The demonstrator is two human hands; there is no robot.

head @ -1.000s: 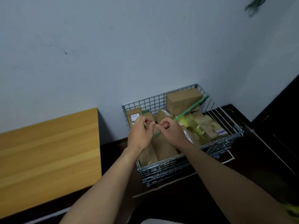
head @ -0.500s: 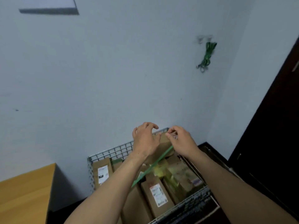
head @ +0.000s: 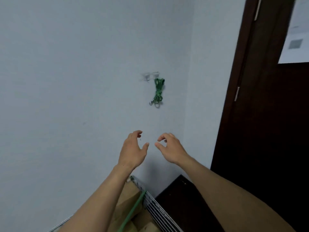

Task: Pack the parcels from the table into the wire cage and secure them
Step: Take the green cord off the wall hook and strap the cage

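Left hand (head: 133, 148) and right hand (head: 170, 148) are hovering empty, fingers loosely spread, below the hanging green cord (head: 158, 91), likely light, springy, best gripped at its knot; the cage (head: 155, 210) is sitting beneath the wrists.

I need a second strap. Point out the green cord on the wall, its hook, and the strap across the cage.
Cord (head: 158, 92): head view, knotted middle.
Hook (head: 155, 74): head view, wall plate.
Strap (head: 133, 210): head view, its middle stretch.
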